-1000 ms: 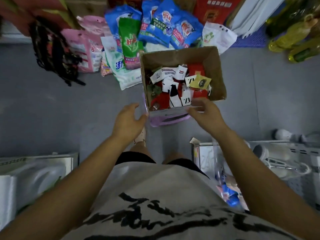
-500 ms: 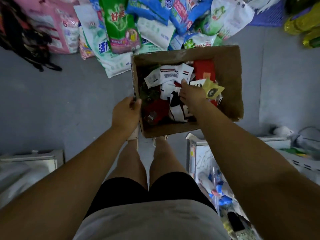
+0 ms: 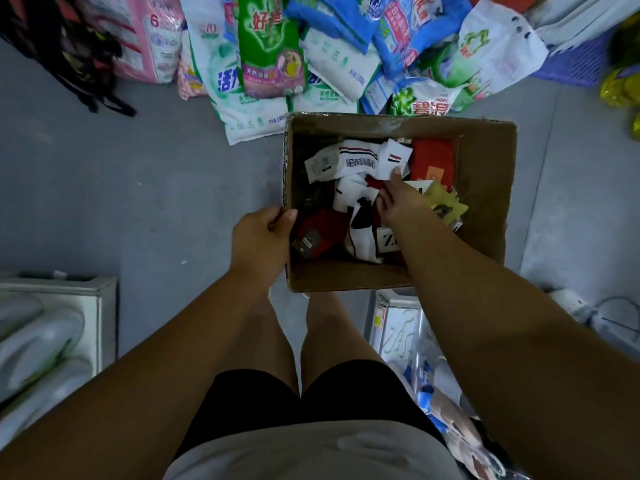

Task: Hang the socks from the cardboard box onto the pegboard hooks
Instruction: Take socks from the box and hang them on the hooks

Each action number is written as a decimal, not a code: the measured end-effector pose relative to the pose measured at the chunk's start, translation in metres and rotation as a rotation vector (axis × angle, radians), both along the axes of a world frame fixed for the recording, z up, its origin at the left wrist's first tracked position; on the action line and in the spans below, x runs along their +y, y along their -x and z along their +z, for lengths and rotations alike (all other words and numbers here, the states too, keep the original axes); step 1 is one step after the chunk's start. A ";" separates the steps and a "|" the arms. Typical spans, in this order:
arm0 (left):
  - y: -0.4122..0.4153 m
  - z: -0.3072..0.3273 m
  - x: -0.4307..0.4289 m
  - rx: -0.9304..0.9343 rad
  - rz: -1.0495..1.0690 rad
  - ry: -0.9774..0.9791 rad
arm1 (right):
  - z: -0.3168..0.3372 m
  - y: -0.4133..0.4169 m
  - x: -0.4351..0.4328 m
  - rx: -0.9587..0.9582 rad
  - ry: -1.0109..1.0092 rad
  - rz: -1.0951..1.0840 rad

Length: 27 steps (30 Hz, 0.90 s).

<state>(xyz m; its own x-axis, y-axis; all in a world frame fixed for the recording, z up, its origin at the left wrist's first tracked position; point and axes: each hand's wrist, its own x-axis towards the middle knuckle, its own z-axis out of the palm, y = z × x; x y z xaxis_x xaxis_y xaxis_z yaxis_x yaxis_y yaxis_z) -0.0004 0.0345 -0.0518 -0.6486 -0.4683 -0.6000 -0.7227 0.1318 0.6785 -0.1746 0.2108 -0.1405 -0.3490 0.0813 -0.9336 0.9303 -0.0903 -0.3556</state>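
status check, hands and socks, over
Left hand grips cardboard box rim. Right hand down among socks, grip unclear. Nothing blocking the reach.

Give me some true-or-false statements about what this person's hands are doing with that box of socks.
1. The left hand grips the left wall of the open brown cardboard box. True.
2. The right hand hangs idle outside the box. False: it reaches inside the box, among the socks.
3. Every sock in the box is white. False: a red sock lies near a white sock with a striped band.
4. Colourful plastic detergent bags lie on the grey floor beyond the box. True.
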 end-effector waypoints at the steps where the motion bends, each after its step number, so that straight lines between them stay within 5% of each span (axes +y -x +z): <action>1: 0.000 0.000 0.000 -0.005 -0.008 0.001 | 0.005 -0.002 0.001 0.019 -0.009 -0.045; 9: 0.000 0.039 0.024 -0.013 0.214 0.135 | 0.113 -0.062 0.017 0.209 0.311 -0.206; 14: 0.017 0.066 0.061 -0.204 0.406 -1.022 | 0.178 -0.116 0.022 0.257 0.315 -0.270; 16: 0.020 0.068 0.073 -0.199 0.487 -1.274 | 0.192 -0.138 0.025 0.255 0.317 -0.298; 21: 0.033 0.062 0.089 -0.115 0.720 -1.151 | 0.202 -0.178 0.038 0.275 0.290 -0.311; 27: 0.032 0.059 0.063 -0.027 0.743 -1.018 | 0.185 -0.192 0.063 0.295 -0.112 -0.055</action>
